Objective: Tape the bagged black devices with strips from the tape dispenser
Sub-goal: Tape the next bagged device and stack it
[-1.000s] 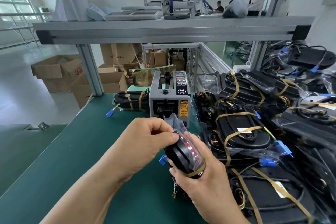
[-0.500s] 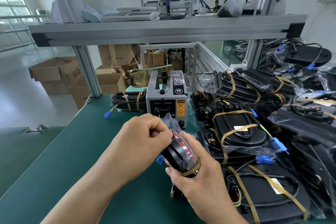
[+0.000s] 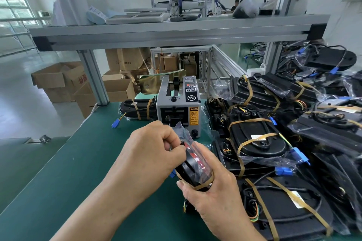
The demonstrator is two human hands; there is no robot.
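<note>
Nearest: right hand cradles the device from below. Its grip wraps the lower end, thumb beside a tan strip already banding the bag. The device is held on edge above the desk, not resting on it.

Left hand, up and left: grip pinched on the bag's upper edge, at the loose flap. Cannot tell whether a fresh strip is between the fingers.

Judgement: the step in hand is folding the flap down for a second band. To do it well:
- draw the flap taut against the body before pressing, so the film lies flat;
- leave the right thumb by the lower band as anchor;
- keep the blue plug clear of the adhesive;
- rub the strip from its middle outward.

Just behind the hands: dispenser, outlet facing them. The flap hides the slot, so I cannot tell if a strip is waiting.

Right of it: a pile of banded devices. Left of it: one banded unit lying flat.

Farther: shelf rail overhead; boxes on the floor.
</note>
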